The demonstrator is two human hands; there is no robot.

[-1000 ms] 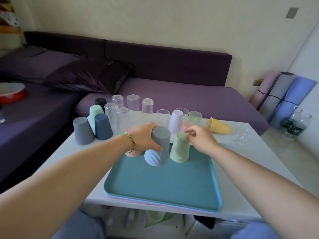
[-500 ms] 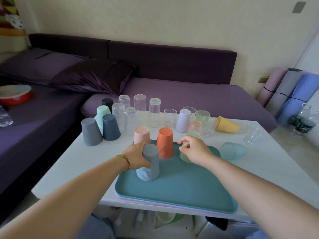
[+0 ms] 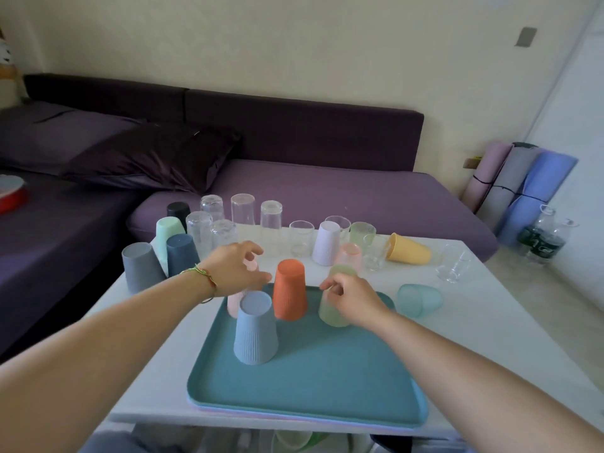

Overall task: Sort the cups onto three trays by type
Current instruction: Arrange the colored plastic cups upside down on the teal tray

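Note:
A teal tray point(image 3: 327, 387) lies at the table's front edge, with the rims of other trays showing beneath it. On it stand a grey-blue ribbed cup point(image 3: 255, 328) and an orange ribbed cup point(image 3: 289, 289), both upside down. My left hand point(image 3: 235, 269) curls over the top of a pink cup point(image 3: 234, 304) at the tray's far left corner. My right hand point(image 3: 353, 297) holds a pale green translucent cup point(image 3: 328, 310) at the tray's far edge, fingers pinched near its top.
More cups crowd the back of the white table point(image 3: 474, 338): grey point(image 3: 140, 269), dark blue point(image 3: 181, 256) and mint ones at the left, several clear glasses point(image 3: 243, 214), a lavender ribbed cup point(image 3: 327, 243). A yellow cup point(image 3: 408, 253) and a teal translucent cup point(image 3: 420, 300) lie on their sides. A purple sofa lies beyond.
My left hand has let go of the grey-blue cup, which now stands on the tray, and moved up to the pink cup. My right hand stays on the green cup.

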